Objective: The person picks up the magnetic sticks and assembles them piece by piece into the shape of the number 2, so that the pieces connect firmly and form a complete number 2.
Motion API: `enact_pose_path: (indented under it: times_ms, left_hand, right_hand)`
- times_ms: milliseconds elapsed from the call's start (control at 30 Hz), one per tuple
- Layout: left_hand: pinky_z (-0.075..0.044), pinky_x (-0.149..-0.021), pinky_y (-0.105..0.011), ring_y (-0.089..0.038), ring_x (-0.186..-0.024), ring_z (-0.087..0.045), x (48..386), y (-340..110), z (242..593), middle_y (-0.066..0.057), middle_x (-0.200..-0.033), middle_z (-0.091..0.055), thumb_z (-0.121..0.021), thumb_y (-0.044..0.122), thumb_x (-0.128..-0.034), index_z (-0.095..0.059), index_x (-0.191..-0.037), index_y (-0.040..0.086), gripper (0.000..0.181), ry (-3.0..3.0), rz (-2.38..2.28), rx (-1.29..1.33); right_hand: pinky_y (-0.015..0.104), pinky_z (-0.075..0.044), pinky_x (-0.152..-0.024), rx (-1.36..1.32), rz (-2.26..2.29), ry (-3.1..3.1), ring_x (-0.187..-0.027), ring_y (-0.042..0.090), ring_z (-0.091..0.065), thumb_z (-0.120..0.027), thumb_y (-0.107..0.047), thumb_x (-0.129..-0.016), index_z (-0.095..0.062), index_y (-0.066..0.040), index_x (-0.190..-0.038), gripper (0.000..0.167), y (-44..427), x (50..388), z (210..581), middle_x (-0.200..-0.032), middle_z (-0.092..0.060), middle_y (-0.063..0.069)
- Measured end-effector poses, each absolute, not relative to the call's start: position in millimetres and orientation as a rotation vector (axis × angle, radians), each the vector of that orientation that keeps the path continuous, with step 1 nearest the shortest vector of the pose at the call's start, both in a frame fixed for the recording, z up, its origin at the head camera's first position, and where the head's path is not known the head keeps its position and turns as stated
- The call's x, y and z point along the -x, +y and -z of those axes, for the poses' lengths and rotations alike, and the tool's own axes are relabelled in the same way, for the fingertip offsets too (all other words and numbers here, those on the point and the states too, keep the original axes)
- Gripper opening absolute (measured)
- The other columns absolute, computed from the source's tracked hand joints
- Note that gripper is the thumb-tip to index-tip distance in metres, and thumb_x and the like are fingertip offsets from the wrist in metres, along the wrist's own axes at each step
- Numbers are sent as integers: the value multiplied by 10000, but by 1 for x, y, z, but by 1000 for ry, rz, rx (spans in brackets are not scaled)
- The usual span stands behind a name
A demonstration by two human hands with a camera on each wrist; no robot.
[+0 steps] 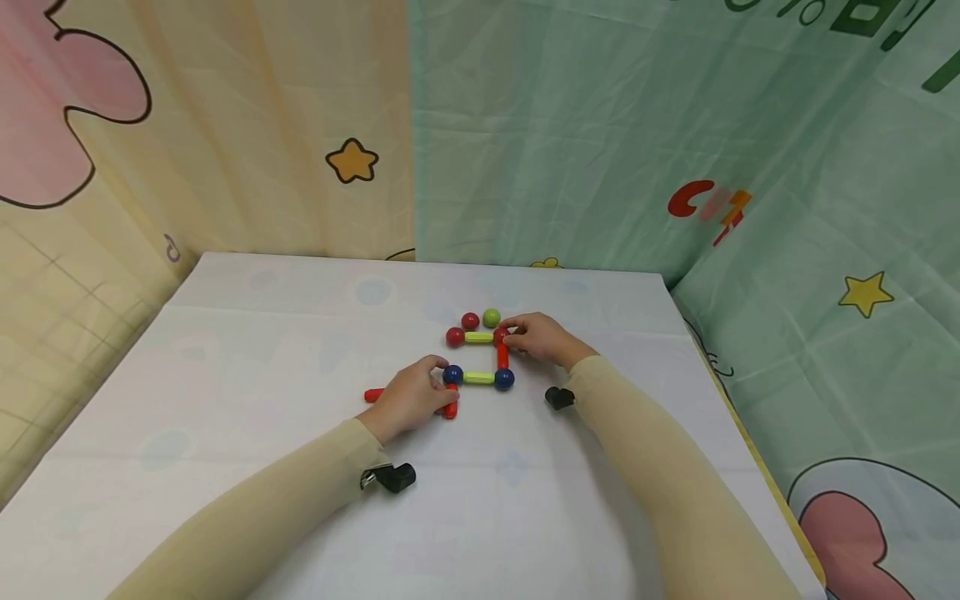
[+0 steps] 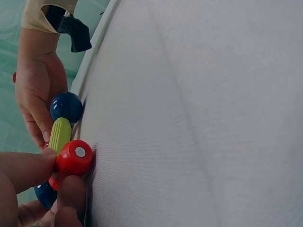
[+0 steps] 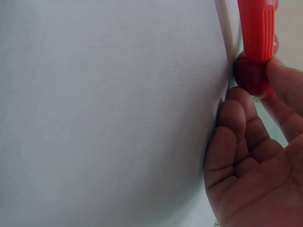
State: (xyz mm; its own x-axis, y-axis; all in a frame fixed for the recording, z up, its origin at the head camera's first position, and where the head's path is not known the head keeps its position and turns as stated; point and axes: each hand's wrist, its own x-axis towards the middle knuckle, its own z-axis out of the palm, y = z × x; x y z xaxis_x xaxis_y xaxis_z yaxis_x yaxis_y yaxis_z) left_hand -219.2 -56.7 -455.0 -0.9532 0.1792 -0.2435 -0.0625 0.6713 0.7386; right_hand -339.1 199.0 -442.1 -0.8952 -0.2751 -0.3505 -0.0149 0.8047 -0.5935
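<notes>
A chain of magnetic rods and balls lies on the white table. Thumb and fingers of my left hand [image 1: 408, 398] pinch a red rod [image 2: 75, 161], which meets the left blue ball [image 1: 453, 374]. From there a lime rod [image 1: 478, 378] runs to another blue ball [image 1: 504, 379]. A second red rod [image 1: 502, 357] leads away from it to a red ball [image 3: 251, 77], pinched by my right hand [image 1: 546, 337]. One more lime rod [image 1: 478, 337] joins that ball to a red ball [image 1: 454, 337] at the far left corner.
Just behind the chain sit a separate red ball [image 1: 470, 321] and a green ball [image 1: 491, 317]. Another red rod [image 1: 372, 395] lies left of my left hand, partly covered by it. Printed curtains [image 1: 525, 167] hang behind the table [image 1: 247, 333] and along its right side.
</notes>
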Motion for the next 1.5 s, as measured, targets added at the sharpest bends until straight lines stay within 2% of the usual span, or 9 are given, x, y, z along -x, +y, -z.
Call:
enact_pose_path:
  times_ms: [333,533,733,900,1067,1233,1333,1500]
  left_hand:
    - [-465,-688,-307,-192,-735,-618,221,-55,455,-26,-861,-681,-780,306,-963,-525,-1458,136,582,2564,-1171,-69]
    - [-466,-692,-311,-195,-741,-621,222,-56,453,-25,-870,-686,-783,312,-960,-519,-1460,139,591,2549,-1174,-82]
    - [-482,-721,-320,-194,-769,-634,227,-60,449,-22,-886,-693,-768,383,-965,-512,-1476,140,621,2579,-1075,-122]
    - [-506,-779,-332,-218,-871,-626,240,-68,439,-50,-993,-690,-731,440,-981,-567,-1436,124,578,2636,-1002,-142]
    - [-516,-804,-350,-257,-938,-614,261,-75,431,-92,-1082,-684,-721,404,-996,-576,-1432,104,548,2650,-1034,-203]
    - [-550,-958,-419,-295,-1106,-612,284,-77,429,-125,-1271,-651,-722,385,-999,-544,-1481,110,583,2645,-1073,-175]
    - [-526,-1071,-483,-324,-1221,-596,297,-76,429,-136,-1384,-615,-711,387,-1004,-517,-1512,108,612,2622,-1102,-137]
    - [-468,-1151,-523,-344,-1313,-569,315,-72,431,-143,-1450,-597,-694,408,-1007,-496,-1535,102,641,2599,-1123,-124]
  right_hand:
    - [381,-577,-935,266,662,2658,-1045,262,-653,-663,-305,-1040,-592,-183,-1496,478,203,333,434,-1302,-698,117]
    - [339,-546,-837,304,655,2662,-995,250,-617,-694,-312,-1022,-676,-235,-1409,395,205,322,427,-1208,-699,79]
    - [309,-496,-755,488,664,2558,-917,210,-584,-757,-307,-976,-736,-235,-1338,369,212,310,421,-1080,-710,36]
    - [305,-502,-783,588,636,2481,-925,186,-594,-789,-302,-956,-717,-227,-1371,428,215,304,425,-1043,-715,8]
    - [304,-516,-822,605,642,2449,-940,185,-602,-815,-256,-937,-725,-216,-1363,437,215,299,432,-1019,-718,-5]
    - [302,-521,-826,575,660,2450,-964,194,-593,-815,-224,-935,-733,-235,-1354,427,213,296,435,-1032,-707,-3]
    - [304,-519,-825,574,669,2454,-973,198,-585,-809,-203,-939,-734,-230,-1352,421,213,295,435,-1043,-704,8]
    - [299,-517,-834,559,665,2463,-979,192,-581,-797,-202,-950,-740,-243,-1339,396,213,294,436,-1054,-703,-3]
